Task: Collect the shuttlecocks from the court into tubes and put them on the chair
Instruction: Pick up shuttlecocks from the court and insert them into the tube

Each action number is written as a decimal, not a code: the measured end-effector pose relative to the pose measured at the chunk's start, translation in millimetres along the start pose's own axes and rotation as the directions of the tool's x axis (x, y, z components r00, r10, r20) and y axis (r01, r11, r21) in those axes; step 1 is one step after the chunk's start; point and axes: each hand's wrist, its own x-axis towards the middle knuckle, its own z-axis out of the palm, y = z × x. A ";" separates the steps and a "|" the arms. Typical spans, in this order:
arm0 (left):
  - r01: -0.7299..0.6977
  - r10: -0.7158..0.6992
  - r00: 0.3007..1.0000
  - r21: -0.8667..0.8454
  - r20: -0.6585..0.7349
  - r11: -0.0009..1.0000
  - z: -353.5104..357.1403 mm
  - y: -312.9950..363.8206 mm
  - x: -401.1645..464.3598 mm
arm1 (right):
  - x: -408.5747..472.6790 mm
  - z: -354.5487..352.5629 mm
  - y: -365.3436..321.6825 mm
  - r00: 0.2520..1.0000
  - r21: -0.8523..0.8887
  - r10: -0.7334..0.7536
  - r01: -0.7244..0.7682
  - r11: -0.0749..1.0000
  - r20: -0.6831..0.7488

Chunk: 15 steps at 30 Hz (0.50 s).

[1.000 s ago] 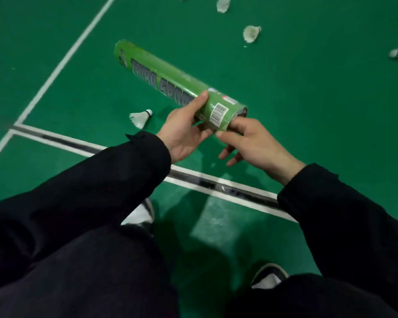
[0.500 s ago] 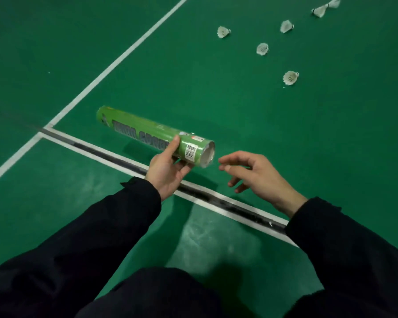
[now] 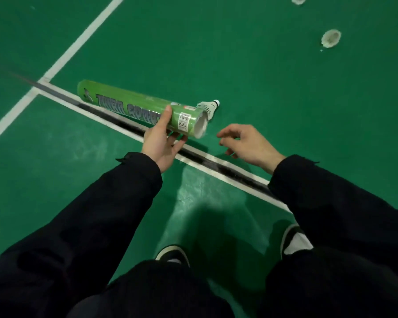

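The left hand (image 3: 162, 140) grips the green tube (image 3: 138, 109) near its open end; a shuttlecock (image 3: 209, 107) lies on the court just beyond that end. The right hand (image 3: 247, 143) hovers beside the tube's mouth, fingers loosely curled, holding nothing; two more shuttlecocks (image 3: 330, 38) lie well beyond the tube.

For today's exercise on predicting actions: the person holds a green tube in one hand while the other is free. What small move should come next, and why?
Probably the right hand should reach forward and pick up the nearest shuttlecock. That hand is free with loosely curled fingers, the shuttlecock lies on the floor just beyond the open mouth of the green tube, and the left hand already grips the tube, ready to receive it.
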 end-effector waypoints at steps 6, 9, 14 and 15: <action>-0.026 0.023 0.993 -0.030 -0.114 0.999 -9.8 -8.9 16.2 | 81.9 21.7 14.1 0.962 -0.487 -0.268 0.256 0.835 0.047; -0.033 0.024 0.987 -0.055 -0.157 0.998 -15.2 -10.3 13.4 | 129.7 24.2 18.0 0.855 -0.842 -0.476 0.401 0.361 0.204; -0.021 0.001 0.979 -0.096 -0.204 0.995 -22.8 -8.4 3.2 | 156.2 -0.4 17.1 0.815 -0.902 -0.438 0.431 0.020 0.380; -0.019 -0.005 0.977 -0.107 -0.215 0.994 -21.7 -9.0 1.9 | 155.8 -4.9 20.8 0.808 -0.898 -0.464 0.436 0.054 0.364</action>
